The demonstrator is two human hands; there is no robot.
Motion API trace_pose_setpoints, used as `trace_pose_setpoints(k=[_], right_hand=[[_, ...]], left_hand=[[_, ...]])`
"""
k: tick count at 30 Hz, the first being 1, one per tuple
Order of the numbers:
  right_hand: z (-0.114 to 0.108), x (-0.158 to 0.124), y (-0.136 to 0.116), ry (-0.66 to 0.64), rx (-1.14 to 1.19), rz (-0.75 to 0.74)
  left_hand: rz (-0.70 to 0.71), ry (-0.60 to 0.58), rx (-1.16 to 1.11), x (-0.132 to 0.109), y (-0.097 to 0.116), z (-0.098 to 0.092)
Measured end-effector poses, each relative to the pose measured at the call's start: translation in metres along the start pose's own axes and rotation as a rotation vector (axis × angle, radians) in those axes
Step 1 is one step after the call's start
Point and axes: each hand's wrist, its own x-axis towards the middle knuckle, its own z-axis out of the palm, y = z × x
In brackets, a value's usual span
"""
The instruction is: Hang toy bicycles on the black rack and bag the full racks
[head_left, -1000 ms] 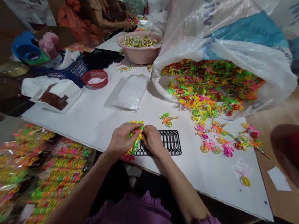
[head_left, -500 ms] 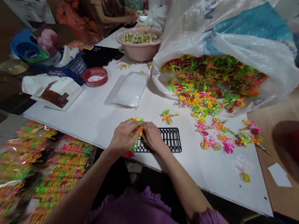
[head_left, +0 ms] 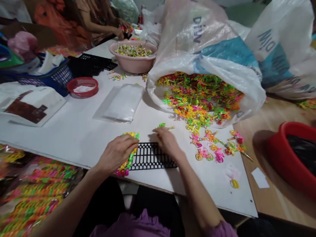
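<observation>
My left hand is closed over a row of small colourful plastic toy bicycles at the left end of a black plastic grid tray. Its fingers press on the toys; the fingertips are partly hidden. My right hand reaches over the tray's far edge, fingers stretched towards a single toy bicycle with a thin stick on it. The hand covers part of that toy, and I cannot see a grip on it. Most slots of the tray to the right hold nothing.
A large plastic bag spills toy bicycles onto the white table. Behind are a pink basin, clear plastic sleeves and a red dish. Packed toys lie at lower left. Another person works at the far end.
My right hand has left the row of toys beside my left hand and moved out to the lone toy bicycle. My left hand stays at the row. The view has swung right.
</observation>
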Motion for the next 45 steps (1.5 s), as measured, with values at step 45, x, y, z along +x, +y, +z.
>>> trace_pose_setpoints(k=[45], right_hand=[[0.072, -0.05, -0.076, 0.157, 0.362, 0.253]], left_hand=[[0.033, 0.066, 0.039, -0.04, 0.027, -0.004]])
